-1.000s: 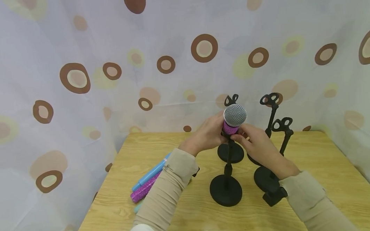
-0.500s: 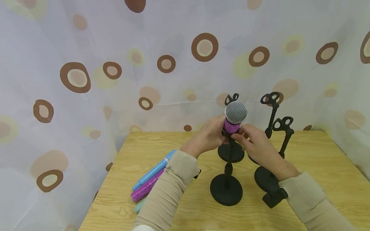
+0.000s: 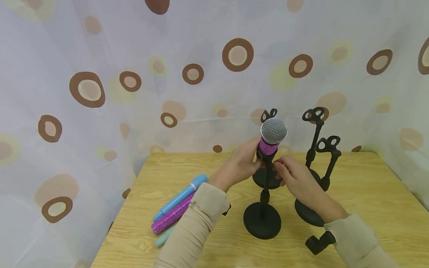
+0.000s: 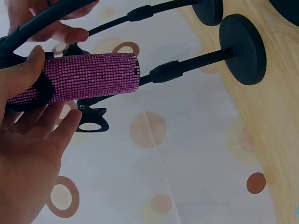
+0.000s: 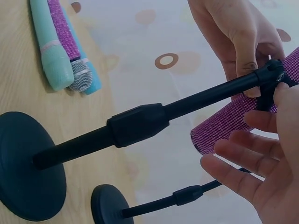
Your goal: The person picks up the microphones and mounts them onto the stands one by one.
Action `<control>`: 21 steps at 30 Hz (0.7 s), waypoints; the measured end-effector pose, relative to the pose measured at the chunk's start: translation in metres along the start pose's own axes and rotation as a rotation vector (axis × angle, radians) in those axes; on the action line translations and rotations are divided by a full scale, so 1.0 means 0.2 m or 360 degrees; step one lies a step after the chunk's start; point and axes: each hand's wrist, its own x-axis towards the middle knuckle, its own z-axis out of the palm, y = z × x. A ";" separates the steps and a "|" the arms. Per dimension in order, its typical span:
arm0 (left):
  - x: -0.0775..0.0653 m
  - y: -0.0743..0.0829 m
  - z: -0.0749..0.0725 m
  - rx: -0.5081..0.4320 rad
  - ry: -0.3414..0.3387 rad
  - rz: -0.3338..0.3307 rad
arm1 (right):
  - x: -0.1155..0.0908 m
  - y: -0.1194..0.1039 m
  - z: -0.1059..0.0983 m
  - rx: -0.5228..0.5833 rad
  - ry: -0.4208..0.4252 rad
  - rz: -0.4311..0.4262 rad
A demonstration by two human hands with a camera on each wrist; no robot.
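Note:
A purple glittery microphone [image 3: 268, 146] with a silver mesh head sits in the clip of a black desktop microphone stand [image 3: 262, 220], tilted with its head up and towards me. My left hand [image 3: 239, 165] holds the microphone at the clip; in the left wrist view its thumb lies over the clip [image 4: 45, 88] and its fingers are under the purple handle. My right hand [image 3: 300, 182] is beside the stand's neck, just below the clip. In the right wrist view its fingers [image 5: 238, 175] are spread loosely, with the thumb tip close to the clip joint; contact there is unclear.
Several more black stands with clips stand behind and to the right, such as the right-hand stand [image 3: 329, 166]. At left on the wooden table [image 3: 133, 255] lie a blue microphone [image 3: 179, 198], a second purple microphone [image 3: 171, 217] and a mint-green microphone [image 5: 56, 60]. A patterned curtain backs the table.
My right hand has dropped slightly down and right, away from the microphone and clip. My left hand stays on the microphone, its forearm shifted slightly. The stand has not moved.

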 end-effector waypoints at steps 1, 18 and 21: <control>-0.01 0.00 0.00 -0.0003 0.0006 0.0002 | -0.01 0.00 0.00 0.0005 -0.0003 0.0009; -0.25 -0.05 0.12 -0.0424 0.0264 -0.0281 | -0.25 0.20 0.24 0.0022 -0.0048 0.0259; -0.29 -0.06 0.15 -0.0411 0.0356 -0.0311 | -0.29 0.22 0.28 0.0033 -0.0057 0.0290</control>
